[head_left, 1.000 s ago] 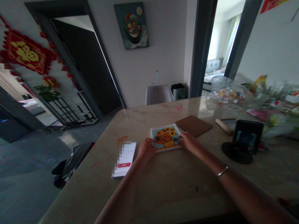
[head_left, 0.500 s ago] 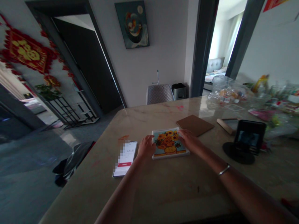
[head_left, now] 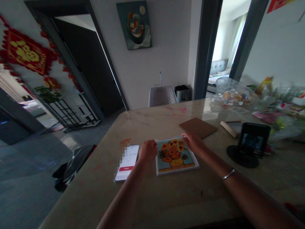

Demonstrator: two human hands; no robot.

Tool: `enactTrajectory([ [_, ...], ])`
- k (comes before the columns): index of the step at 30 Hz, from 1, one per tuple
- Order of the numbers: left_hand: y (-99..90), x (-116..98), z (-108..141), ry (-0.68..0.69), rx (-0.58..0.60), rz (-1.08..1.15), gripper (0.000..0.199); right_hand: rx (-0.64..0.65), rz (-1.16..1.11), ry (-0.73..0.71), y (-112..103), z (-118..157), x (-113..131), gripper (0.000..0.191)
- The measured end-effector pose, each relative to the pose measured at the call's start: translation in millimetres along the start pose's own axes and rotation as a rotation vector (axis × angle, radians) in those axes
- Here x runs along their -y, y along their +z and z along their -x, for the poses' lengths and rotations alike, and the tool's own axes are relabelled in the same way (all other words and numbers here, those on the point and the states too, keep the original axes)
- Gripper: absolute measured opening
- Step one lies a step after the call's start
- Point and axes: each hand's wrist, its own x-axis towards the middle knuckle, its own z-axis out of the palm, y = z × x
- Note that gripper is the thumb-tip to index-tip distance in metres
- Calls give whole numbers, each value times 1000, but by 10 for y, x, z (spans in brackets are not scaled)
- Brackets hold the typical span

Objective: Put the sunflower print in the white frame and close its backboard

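A sunflower picture [head_left: 175, 156] in a white frame is between my hands on the marble table. My left hand [head_left: 148, 150] closes on its left edge near the far corner, with the fingers curled in. At the far right corner my right hand [head_left: 193, 140] pinches the frame between thumb and fingers. My fingertips under the frame are hidden, and I cannot tell whether its far edge is off the table. Close by my left hand lies a phone [head_left: 127, 162] with a lit timer screen.
Beyond the picture lies a brown board [head_left: 198, 127]. A tablet-like device on a black round stand [head_left: 253, 140] is at the right, near a wooden-edged object [head_left: 230, 128]. Plastic bags [head_left: 234, 93] and packets crowd the far right. A quilted chair [head_left: 162, 95] stands behind the table [head_left: 152, 203].
The sunflower picture has shifted nearer to me and looks larger, with both hands still at its edges. My left fingers are more curled. The phone's timer has advanced.
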Motion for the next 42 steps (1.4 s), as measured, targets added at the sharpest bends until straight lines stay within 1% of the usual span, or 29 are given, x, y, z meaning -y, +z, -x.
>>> enactTrajectory([
  [3,39,24,-25,68,-114,37,29,-63,-26,-6,12,-5,26,28],
  [4,61,33,-30,96,-134,49,31,-77,-43,-8,19,-5,32,27],
  [7,124,48,-37,150,-119,57,33,-74,-86,-36,47,0,43,27],
  [10,171,41,-36,165,-109,48,34,-11,-84,-106,101,13,58,33],
  [14,220,24,-48,208,-89,10,36,61,-55,-103,183,11,76,38],
  [17,240,17,-59,220,-72,-26,32,44,-70,-116,184,-20,71,37],
  [22,239,2,-49,271,-145,39,25,3,-109,-149,123,-36,71,33],
  [26,245,-11,-32,279,-200,42,19,60,-44,-92,142,14,100,36],
  [29,248,-19,-22,257,-196,19,17,79,-40,-57,167,38,111,36],
  [32,230,-28,-14,240,-178,2,16,52,-67,-56,149,25,103,34],
  [35,178,-36,-6,239,-204,12,15,-3,-126,-65,82,-4,86,30],
  [37,136,-38,7,250,-218,30,13,-16,-155,-72,36,-9,73,25],
  [38,118,-36,16,254,-210,37,12,-5,-158,-77,21,-4,66,22],
  [40,94,-29,42,255,-153,43,9,42,-148,-79,14,17,44,17],
  [42,88,-18,73,251,-63,42,15,102,-137,-71,40,45,14,23],
])
